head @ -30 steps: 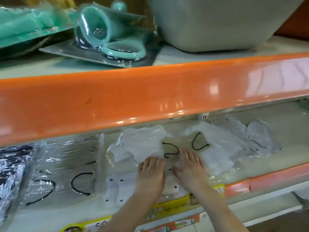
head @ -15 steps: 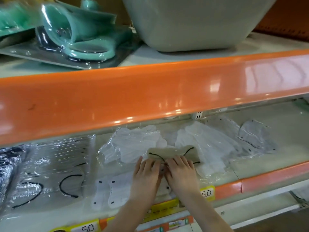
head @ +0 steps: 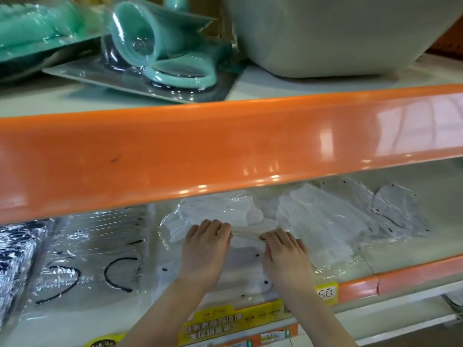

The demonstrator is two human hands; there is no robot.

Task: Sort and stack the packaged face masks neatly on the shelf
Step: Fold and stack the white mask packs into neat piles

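Observation:
On the lower shelf (head: pixel 406 256) lie clear-wrapped face masks. My left hand (head: pixel 204 249) and my right hand (head: pixel 284 250) sit side by side, fingers curled over the far edge of a pale mask packet (head: pixel 246 232) that stands up on edge between them. Under my hands lies a flat white mask pack (head: pixel 246 271) with black dots. Behind are a crumpled white mask pack (head: pixel 215 211) and another white mask pack (head: pixel 323 221) to the right. Grey masks (head: pixel 398 211) lie at the far right. Packs with black ear loops (head: pixel 120 269) lie to the left.
An orange shelf edge (head: pixel 225 156) overhangs the back of the lower shelf. Above it are teal packaged goods (head: pixel 162 51) and a large grey tub (head: pixel 325 33). A dark patterned pack (head: pixel 15 261) lies at far left. Yellow price labels (head: pixel 325 293) run along the front rail.
Both hands have drawn the pale mask packet toward the front and tipped it up on edge. Their fingers went from flat on it to curled over its far edge.

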